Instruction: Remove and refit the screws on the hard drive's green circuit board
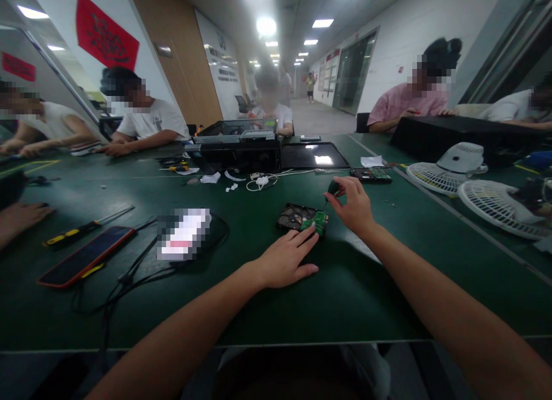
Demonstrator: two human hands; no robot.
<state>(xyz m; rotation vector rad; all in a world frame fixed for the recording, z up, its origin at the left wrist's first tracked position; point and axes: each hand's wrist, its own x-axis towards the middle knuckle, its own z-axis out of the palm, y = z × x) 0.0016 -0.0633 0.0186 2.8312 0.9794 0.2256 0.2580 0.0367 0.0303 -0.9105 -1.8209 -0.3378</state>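
Observation:
A hard drive with its underside up, showing a green circuit board [317, 220] and a dark metal body [288, 216], lies on the green table in front of me. My left hand [290, 257] rests with spread fingers, their tips touching the drive's near edge and board. Just right of the drive, my right hand [351, 204] grips a small screwdriver [333, 187] by its dark handle. The thin shaft points down near the drive's right edge; whether its tip touches anything cannot be made out.
Left on the green table [241, 316] are a yellow-black screwdriver [73, 234], a phone [88, 256] and black cables [129, 276]. Beyond are an open computer case [237, 156], a black panel [314, 156] and another drive [371, 175]. White fan parts [495, 207] lie right. People sit around.

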